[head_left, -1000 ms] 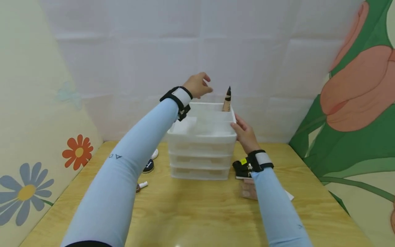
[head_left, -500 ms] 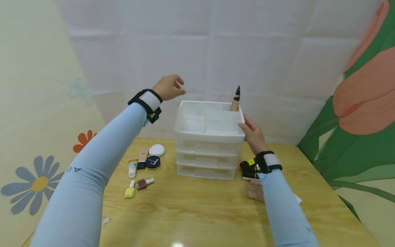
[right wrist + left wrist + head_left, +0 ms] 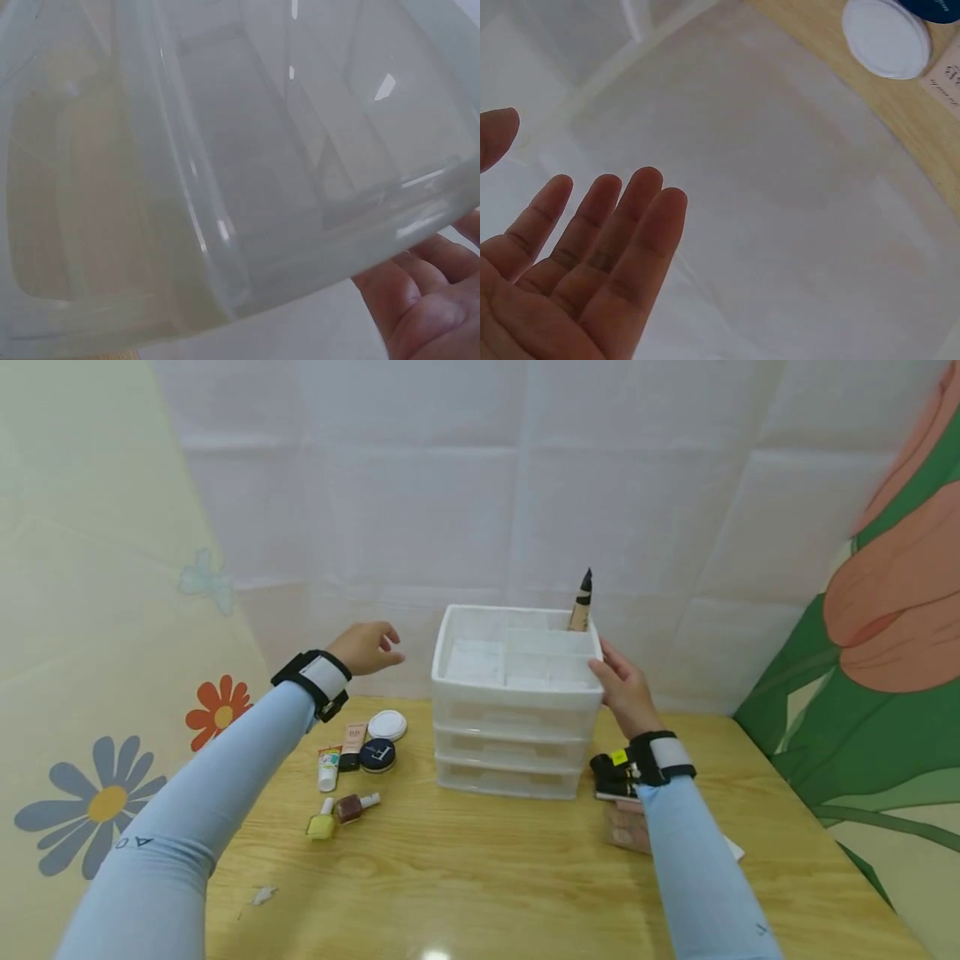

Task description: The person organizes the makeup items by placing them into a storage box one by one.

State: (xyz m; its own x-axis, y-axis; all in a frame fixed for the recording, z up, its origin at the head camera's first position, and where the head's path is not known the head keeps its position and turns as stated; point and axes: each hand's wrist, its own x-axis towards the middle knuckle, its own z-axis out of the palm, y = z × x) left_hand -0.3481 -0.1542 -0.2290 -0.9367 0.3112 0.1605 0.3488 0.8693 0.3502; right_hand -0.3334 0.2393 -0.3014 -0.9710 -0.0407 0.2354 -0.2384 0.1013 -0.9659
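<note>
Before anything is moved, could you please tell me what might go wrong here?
The slim beige tube with a pointed black tip rises above the rim of the white plastic drawer organizer, so a jolt might topple it. The right hand is at the organizer's right edge; a leftward push could slide it toward the round navy case.

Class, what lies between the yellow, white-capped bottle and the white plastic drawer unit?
A brown, white-capped bottle on the wooden table, in the head view.
</note>
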